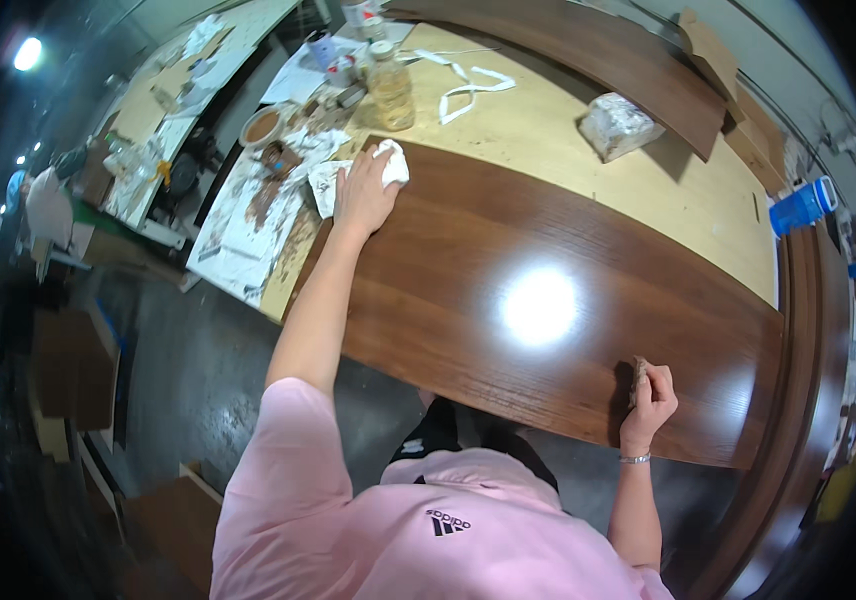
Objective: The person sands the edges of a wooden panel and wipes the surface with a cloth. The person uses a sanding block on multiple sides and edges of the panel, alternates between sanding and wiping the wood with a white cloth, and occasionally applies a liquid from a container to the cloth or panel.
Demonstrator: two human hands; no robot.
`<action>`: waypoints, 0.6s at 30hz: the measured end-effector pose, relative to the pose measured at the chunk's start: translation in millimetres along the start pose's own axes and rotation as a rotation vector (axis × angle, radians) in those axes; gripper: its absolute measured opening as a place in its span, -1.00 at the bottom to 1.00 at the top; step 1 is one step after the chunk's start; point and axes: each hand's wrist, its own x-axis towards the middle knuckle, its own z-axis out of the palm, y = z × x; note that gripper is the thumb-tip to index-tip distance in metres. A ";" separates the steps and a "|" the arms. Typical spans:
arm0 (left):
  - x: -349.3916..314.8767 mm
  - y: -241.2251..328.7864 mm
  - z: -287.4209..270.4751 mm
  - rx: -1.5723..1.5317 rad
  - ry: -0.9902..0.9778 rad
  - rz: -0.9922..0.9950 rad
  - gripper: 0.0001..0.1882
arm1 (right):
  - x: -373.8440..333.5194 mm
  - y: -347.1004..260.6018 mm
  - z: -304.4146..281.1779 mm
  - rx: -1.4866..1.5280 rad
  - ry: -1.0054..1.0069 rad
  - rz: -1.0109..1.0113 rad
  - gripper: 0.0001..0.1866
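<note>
A glossy brown wooden panel point(448, 260) lies across the table in front of me. At its far left corner, my left hand point(364, 200) is closed on a crumpled white cloth point(395, 165), pressing it to the wood. My right hand point(654, 400) is above the near right part of the panel, its fingers pinched around a small brownish thing point(638, 376) whose kind I cannot make out. Bright light reflects off the panel between my hands.
Stained white paper point(238, 240), a bowl of brown liquid point(261, 127) and a jar of yellowish liquid point(390, 90) are at the far left. A plastic-wrapped bundle point(618, 127) sits beyond the panel. A blue bottle point(803, 206) stands at right, near long brown boards point(798, 330).
</note>
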 end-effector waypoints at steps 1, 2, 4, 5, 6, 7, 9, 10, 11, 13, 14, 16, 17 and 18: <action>19.8 9.4 11.5 -0.006 0.034 0.051 -0.50 | -0.9 2.1 -0.5 0.029 -0.003 0.015 -0.86; 33.7 23.8 25.4 -0.011 0.071 0.099 -0.54 | 0.1 2.7 -0.1 0.025 0.008 0.011 -0.86; 44.2 117.4 40.8 -0.255 -0.213 0.095 -0.55 | -2.5 7.0 -6.8 0.010 0.030 0.045 -0.85; 32.2 156.2 49.5 -0.278 -0.205 0.171 -0.55 | -3.4 4.8 -6.8 0.007 0.033 0.047 -0.85; 19.5 189.1 56.1 -0.362 -0.256 0.287 -0.57 | -1.7 1.5 -4.9 0.029 0.036 0.034 -0.85; -4.6 218.2 67.7 -0.270 -0.106 0.464 -0.56 | 1.2 -1.2 -3.4 0.050 0.042 0.018 -0.85; -36.7 272.1 52.4 -0.344 -0.447 0.660 -0.48 | 1.7 3.4 -4.4 0.075 0.068 0.030 -0.85; -63.8 285.4 50.9 -0.313 -0.375 0.824 -0.46 | 2.4 8.2 -4.4 0.105 0.084 0.046 -0.85; -85.6 285.4 47.5 -0.404 -0.368 0.895 -0.48 | 2.8 13.1 -6.9 0.109 0.087 0.041 -0.85; -96.1 263.3 42.0 -0.575 -0.295 1.009 -0.53 | -1.2 18.1 -11.8 0.142 0.096 0.050 -0.85; -80.6 246.2 40.1 -0.541 -0.557 0.742 -0.55 | -2.5 16.9 -12.2 0.146 0.100 0.050 -0.85; -35.4 199.3 -1.3 -0.521 -0.588 0.198 -0.67 | -3.3 5.9 -14.5 0.109 0.096 0.044 -0.86; -15.4 160.5 -3.8 -0.510 -0.454 0.092 -0.72 | -3.3 7.9 -13.4 0.069 0.093 0.032 -0.87; -5.3 96.1 9.3 -0.459 -0.175 0.055 -0.73 | -1.9 1.5 -8.1 0.082 0.071 0.016 -0.88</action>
